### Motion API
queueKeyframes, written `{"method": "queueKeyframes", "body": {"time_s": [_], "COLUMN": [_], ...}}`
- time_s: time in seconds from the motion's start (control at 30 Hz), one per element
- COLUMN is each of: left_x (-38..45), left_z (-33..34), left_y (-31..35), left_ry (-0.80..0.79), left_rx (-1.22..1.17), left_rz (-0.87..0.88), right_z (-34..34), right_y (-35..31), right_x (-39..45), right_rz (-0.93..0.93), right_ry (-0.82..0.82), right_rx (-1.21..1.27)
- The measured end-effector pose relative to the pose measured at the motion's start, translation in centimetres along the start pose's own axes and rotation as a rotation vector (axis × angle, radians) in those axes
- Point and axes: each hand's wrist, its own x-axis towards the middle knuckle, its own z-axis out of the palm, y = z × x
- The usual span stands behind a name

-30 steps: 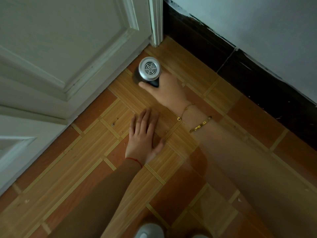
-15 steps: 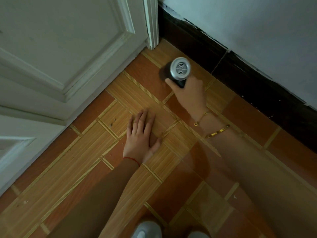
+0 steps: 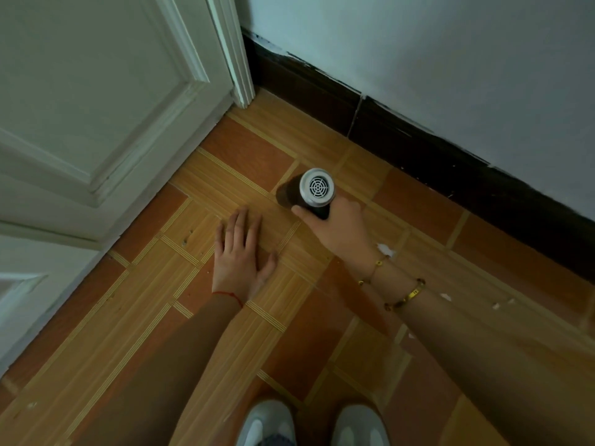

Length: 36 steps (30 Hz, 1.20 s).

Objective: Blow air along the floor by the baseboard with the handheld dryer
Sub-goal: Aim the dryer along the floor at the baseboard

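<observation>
My right hand (image 3: 341, 230) grips the handheld dryer (image 3: 314, 189), a dark barrel whose silver rear grille faces the camera and whose nozzle points down toward the floor. It hovers over the wood-pattern floor tiles (image 3: 244, 162), a short way out from the dark baseboard (image 3: 418, 146) that runs under the pale wall. My left hand (image 3: 240, 255) lies flat on the floor, palm down with fingers spread, just left of the dryer. The nozzle end is hidden behind the barrel.
A white panelled door (image 3: 96, 101) and its frame (image 3: 235, 59) fill the left side and meet the baseboard at the corner. Small white scraps (image 3: 384, 251) lie on the floor by my right wrist. My two light shoes (image 3: 322, 426) show at the bottom edge.
My right hand carried the dryer from the door corner rightward along the baseboard, then drew it back a little from the wall. The left hand stayed flat on the floor.
</observation>
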Motion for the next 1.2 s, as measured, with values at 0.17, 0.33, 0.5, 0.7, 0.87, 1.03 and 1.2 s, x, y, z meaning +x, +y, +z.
{"method": "queueKeyframes", "body": {"time_s": [0.17,0.33,0.5,0.7,0.87,1.03,1.2], "left_x": [0.3,0.8,1.8,2.6,2.6,2.8,2.7], "left_z": [-0.5,-0.2,0.5,1.5,2.6,3.2,3.3], "left_y": [1.1,3.4,6.8,9.6,9.7,9.5,9.4], "left_ry": [-0.014,-0.05,-0.059,-0.086,-0.036,-0.021,-0.006], "left_rx": [0.032,0.027,-0.047,-0.038,-0.022,-0.016,-0.018], "left_rz": [-0.034,0.085,0.233,0.28,0.265,0.269,0.267], "right_z": [-3.6,-7.0,-7.7,-7.3,-9.2,-11.4,-11.4], "right_y": [1.7,3.5,4.5,5.8,7.2,7.9,8.0], "right_x": [-0.2,-0.8,-2.3,-4.3,-3.8,-2.5,-2.8], "right_rz": [0.09,0.198,0.198,0.145,0.182,0.201,0.234], "right_ry": [0.128,0.277,0.23,0.143,0.279,0.417,0.41], "right_rx": [-0.045,-0.109,-0.102,-0.056,-0.122,-0.186,-0.168]}}
